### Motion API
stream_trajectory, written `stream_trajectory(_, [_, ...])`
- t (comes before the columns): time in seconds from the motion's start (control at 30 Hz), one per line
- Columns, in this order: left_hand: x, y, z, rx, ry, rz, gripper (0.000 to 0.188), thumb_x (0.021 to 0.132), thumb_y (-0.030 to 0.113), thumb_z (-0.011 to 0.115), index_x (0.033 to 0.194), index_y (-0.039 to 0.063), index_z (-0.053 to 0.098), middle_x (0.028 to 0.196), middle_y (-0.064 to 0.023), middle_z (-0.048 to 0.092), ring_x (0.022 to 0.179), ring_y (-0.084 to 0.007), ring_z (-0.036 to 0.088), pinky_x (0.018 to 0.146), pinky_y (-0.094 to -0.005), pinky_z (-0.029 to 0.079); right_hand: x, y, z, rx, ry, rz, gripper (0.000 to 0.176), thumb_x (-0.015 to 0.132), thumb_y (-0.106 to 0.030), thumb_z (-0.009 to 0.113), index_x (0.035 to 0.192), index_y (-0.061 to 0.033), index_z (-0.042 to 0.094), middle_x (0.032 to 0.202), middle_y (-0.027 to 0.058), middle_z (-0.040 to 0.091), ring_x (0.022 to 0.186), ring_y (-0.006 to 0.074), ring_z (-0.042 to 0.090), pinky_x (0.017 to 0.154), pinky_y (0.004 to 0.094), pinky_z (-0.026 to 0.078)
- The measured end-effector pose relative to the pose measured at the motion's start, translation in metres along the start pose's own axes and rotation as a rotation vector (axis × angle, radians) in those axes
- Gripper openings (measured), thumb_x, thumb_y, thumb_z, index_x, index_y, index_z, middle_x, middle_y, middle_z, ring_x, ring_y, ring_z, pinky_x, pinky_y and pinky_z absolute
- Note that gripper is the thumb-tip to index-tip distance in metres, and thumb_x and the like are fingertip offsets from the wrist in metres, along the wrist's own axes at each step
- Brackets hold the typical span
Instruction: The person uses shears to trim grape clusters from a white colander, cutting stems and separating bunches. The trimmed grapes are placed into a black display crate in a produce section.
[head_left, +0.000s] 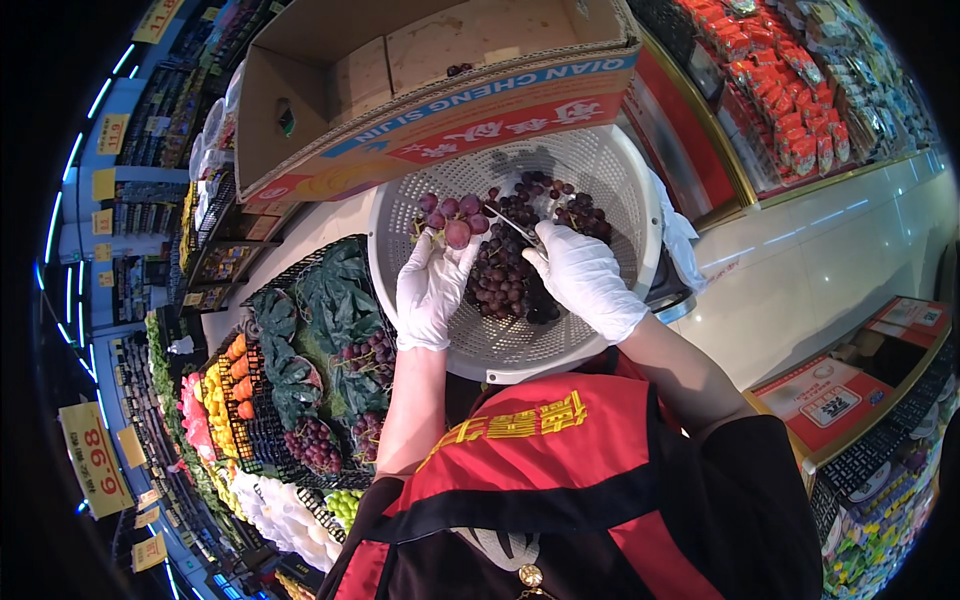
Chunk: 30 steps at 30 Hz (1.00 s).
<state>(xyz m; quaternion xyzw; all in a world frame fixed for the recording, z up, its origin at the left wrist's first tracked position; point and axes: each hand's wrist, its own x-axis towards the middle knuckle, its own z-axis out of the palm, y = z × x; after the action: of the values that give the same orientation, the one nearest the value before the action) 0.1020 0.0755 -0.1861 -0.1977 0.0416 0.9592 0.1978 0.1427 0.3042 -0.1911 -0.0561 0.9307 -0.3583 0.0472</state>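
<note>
In a white glove, my left hand (431, 292) holds up a small bunch of red grapes (456, 221) over the left side of a round perforated plastic basket (397, 315). My right hand (581, 274), gloved too, grips a slim pair of metal scissors or snips (511, 222). The tool points left, its tip close beside the bunch; its handles are hidden in my fist. Below both hands, darker grapes (502, 281) lie heaped in the middle of the basket. More dark bunches (587, 216) sit toward its far right side.
An open cardboard box (442, 127) stands across the far rim, a few grapes (459, 69) inside. Left is a display crate with dark green leaves (341, 292) and grape bunches (311, 444). Red snack packets (802, 135) fill a stand at right. A promotional counter (825, 390) stands lower right.
</note>
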Motion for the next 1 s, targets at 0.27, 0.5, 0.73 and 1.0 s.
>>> stream_trajectory(0.27, [-0.002, 0.0, -0.006, 0.194, -0.2, 0.107, 0.045, 0.098, 0.015, 0.056, 0.141, 0.004, 0.049, 0.137, -0.0214, 0.057, 0.131, -0.0399, 0.049, 0.105, -0.061, 0.043, 0.009, 0.007, 0.006, 0.715, -0.111, 0.159, 0.039, 0.101, -0.04, 0.056, 0.108, -0.0019, 0.06, 0.088, 0.012, 0.067, 0.078, 0.0257, 0.069, 0.07, 0.0392, 0.052])
stream_trajectory(0.5, [-0.01, -0.018, 0.008, 0.291, -0.297, 0.116, 0.046, 0.09, 0.018, 0.058, 0.136, 0.011, 0.053, 0.126, -0.0136, 0.06, 0.113, -0.0325, 0.054, 0.084, -0.0486, 0.051, 0.015, -0.002, 0.0, 1.292, -0.397, 0.206, 0.045, 0.102, -0.044, 0.052, 0.114, -0.001, 0.058, 0.096, 0.0077, 0.066, 0.075, 0.0134, 0.063, 0.071, 0.0278, 0.052])
stream_trajectory(0.73, [-0.011, -0.017, 0.011, 0.355, -0.275, 0.131, 0.032, 0.097, 0.028, 0.05, 0.124, 0.013, 0.058, 0.079, -0.0034, 0.054, 0.092, -0.0266, 0.051, 0.056, -0.0364, 0.041, 0.016, -0.022, 0.016, 1.557, -0.423, 0.234, 0.023, 0.098, -0.014, 0.062, 0.116, 0.0, 0.061, 0.102, 0.0052, 0.066, 0.082, 0.0133, 0.065, 0.076, 0.0278, 0.054])
stream_trajectory(1.0, [-0.006, -0.017, 0.008, 0.44, -0.268, 0.359, 0.025, 0.103, 0.028, 0.044, 0.118, 0.012, 0.056, 0.069, 0.0044, 0.044, 0.066, -0.0126, 0.047, 0.049, -0.0271, 0.04, 0.008, -0.038, 0.021, 1.582, -0.409, 0.132, 0.038, 0.092, 0.003, 0.065, 0.128, -0.0014, 0.055, 0.101, 0.0023, 0.062, 0.099, 0.0124, 0.061, 0.09, 0.0286, 0.052])
